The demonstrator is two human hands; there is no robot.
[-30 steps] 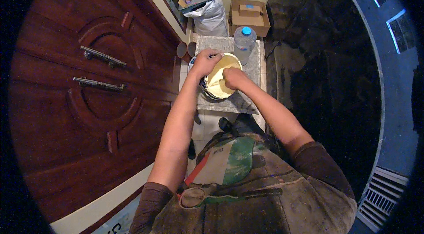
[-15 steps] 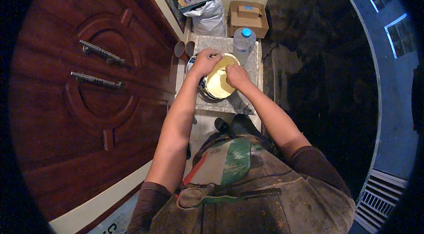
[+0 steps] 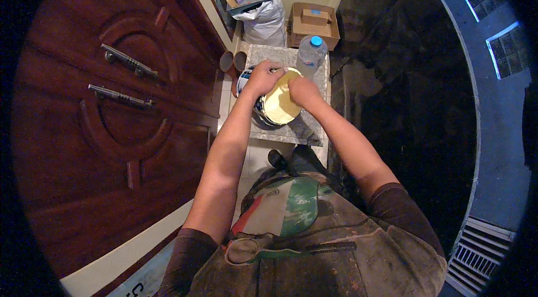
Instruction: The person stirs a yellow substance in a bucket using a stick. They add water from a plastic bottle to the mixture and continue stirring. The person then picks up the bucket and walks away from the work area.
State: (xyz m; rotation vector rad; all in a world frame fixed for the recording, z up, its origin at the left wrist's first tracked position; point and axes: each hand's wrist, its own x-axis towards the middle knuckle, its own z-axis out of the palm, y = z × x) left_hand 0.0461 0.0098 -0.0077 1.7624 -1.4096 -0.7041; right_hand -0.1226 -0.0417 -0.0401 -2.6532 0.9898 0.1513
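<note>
A round bucket with pale yellow contents and a dark, smeared outside stands on a stone-like grey slab. My left hand is closed over the bucket's back left rim, gripping it. Inside the bucket, at its right side, my right hand has its fingers curled; whatever it may hold is hidden. Just behind, to the right, is a clear plastic bottle with a blue cap. A white and blue item peeks out left of the bucket, partly behind my left hand.
Dark red wooden doors with metal handles line the left; a glossy black surface lines the right. A white sack with a grey board on top and a cardboard box sit at the back. Two brown cup-shaped objects stand left of the slab.
My right hand has moved a little up and to the right inside the bucket. My left hand stays on the rim. The view has shifted slightly.
</note>
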